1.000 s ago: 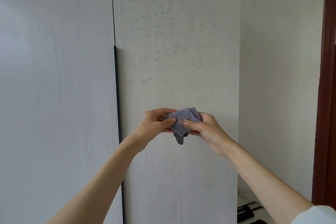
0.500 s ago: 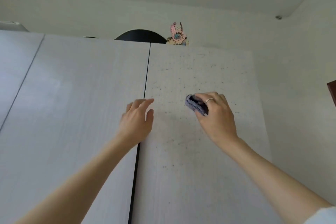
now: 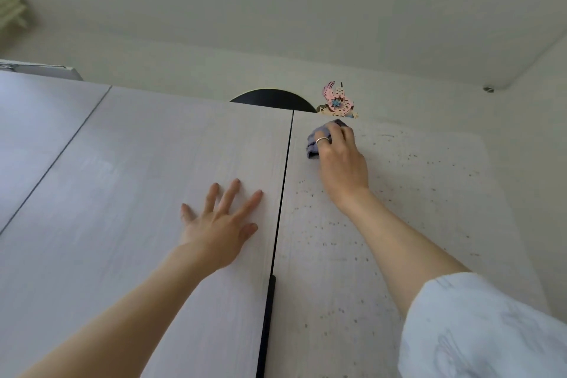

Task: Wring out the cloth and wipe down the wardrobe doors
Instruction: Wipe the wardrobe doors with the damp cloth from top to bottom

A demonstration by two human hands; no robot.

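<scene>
Head view: the right hand has its grip closed around the grey cloth, pressing it near the top of the speckled wardrobe door. The left hand lies flat, fingers spread, on the neighbouring door.

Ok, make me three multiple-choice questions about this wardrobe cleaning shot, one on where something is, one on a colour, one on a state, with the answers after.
1. Where is the cloth?
A. near the top of the speckled door
B. on the floor
C. draped over the left forearm

2. What colour is the cloth?
A. bright yellow
B. greyish purple
C. red

3. How is the left hand?
A. clenched in a fist
B. gripping a handle
C. flat with fingers spread on the door

Answers: 1 A, the right hand presses it just under the upper edge of the speckled door. 2 B, its folds show greyish purple beside the fingers. 3 C, the palm lies on the plain door left of the gap.
</scene>
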